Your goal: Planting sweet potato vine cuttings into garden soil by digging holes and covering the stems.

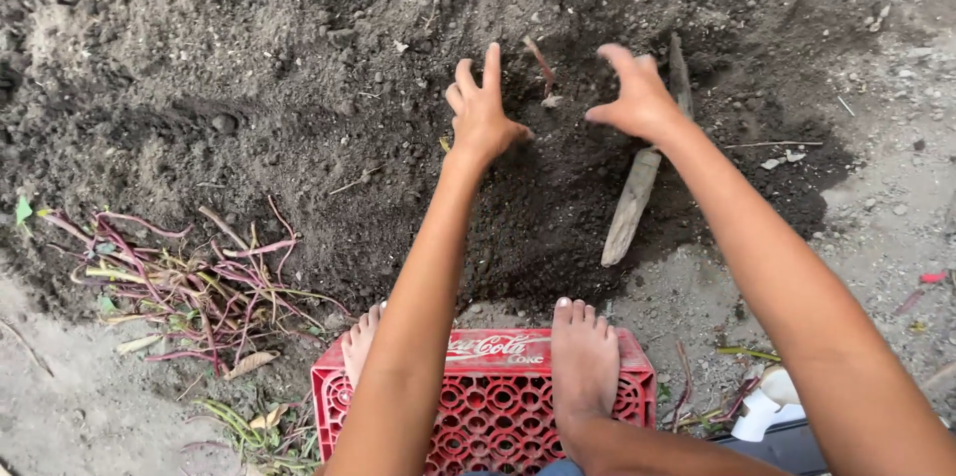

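My left hand [481, 108] and my right hand [634, 93] reach out over a mound of dark loose soil [299, 68], fingers spread and holding nothing. Between them a thin reddish stem [540, 63] stands in the soil. A flat wooden stick [642, 172] lies in the dirt just under and behind my right wrist. My bare feet [584, 357] rest on a red plastic crate [498, 401] at the bottom of the head view.
A bundle of reddish-green plant cuttings [189, 282] lies on the ground at the left. Paler, stony ground [886, 197] borders the soil on the right. White scraps [762, 406] sit beside the crate at the lower right.
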